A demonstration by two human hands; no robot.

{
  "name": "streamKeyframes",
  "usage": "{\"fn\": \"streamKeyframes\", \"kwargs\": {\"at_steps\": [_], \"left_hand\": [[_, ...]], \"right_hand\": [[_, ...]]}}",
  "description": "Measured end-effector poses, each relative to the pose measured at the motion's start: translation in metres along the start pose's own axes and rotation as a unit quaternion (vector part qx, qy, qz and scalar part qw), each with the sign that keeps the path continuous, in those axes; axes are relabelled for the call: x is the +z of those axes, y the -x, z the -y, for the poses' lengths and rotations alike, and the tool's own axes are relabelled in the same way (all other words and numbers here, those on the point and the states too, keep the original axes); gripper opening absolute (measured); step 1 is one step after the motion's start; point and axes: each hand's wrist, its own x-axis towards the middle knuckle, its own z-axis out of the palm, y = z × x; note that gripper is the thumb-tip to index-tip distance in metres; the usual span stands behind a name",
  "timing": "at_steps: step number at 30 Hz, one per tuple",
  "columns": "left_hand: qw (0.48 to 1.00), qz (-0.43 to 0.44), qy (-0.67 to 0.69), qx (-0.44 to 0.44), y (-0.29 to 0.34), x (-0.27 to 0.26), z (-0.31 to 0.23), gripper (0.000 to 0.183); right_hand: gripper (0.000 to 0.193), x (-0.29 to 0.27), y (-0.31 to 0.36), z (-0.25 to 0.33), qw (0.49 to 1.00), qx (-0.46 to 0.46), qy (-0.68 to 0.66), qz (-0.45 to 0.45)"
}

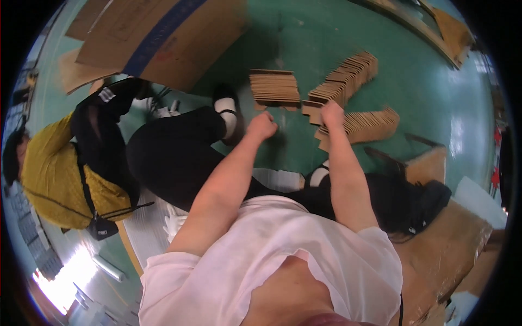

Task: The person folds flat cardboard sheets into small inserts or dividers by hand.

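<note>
Several cardboard pieces stand packed in a row (273, 88) on the floor in front of me. My left hand (263, 126) is at the near edge of this row, its fingers curled closed; what they hold, if anything, is hidden. To the right, my right hand (333, 116) is closed on a small notched cardboard piece (312, 110), which points toward the left row. Beyond that hand a slanting row of cardboard pieces (348, 77) runs to the far right. Another fanned row (370, 125) lies just right of my right wrist.
Large cardboard sheets (179, 46) with a blue stripe lie at the far left. A person in a yellow top (51, 168) bends close by on my left. My feet flank the work on the green floor (418, 87). Cardboard (435, 250) lies at the right, and a wooden frame (418, 30) at the far right.
</note>
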Motion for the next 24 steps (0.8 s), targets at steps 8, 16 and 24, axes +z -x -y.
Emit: {"fn": "streamKeyframes", "kwargs": {"at_steps": [8, 16, 24], "left_hand": [[0.998, -0.018, 0.048, -0.024, 0.01, -0.003, -0.008, 0.033], [1.0, -0.014, 0.027, -0.004, 0.0, 0.0, -0.001, 0.024], [0.994, -0.046, 0.045, -0.083, -0.02, 0.0, 0.037, 0.035]], "right_hand": [[0.022, 0.003, -0.006, -0.019, 0.994, -0.073, 0.015, -0.083], [0.027, 0.017, -0.01, -0.03, 0.985, -0.114, 0.073, -0.107], [0.022, 0.036, 0.028, 0.056, 0.989, -0.072, -0.096, -0.086]]}}
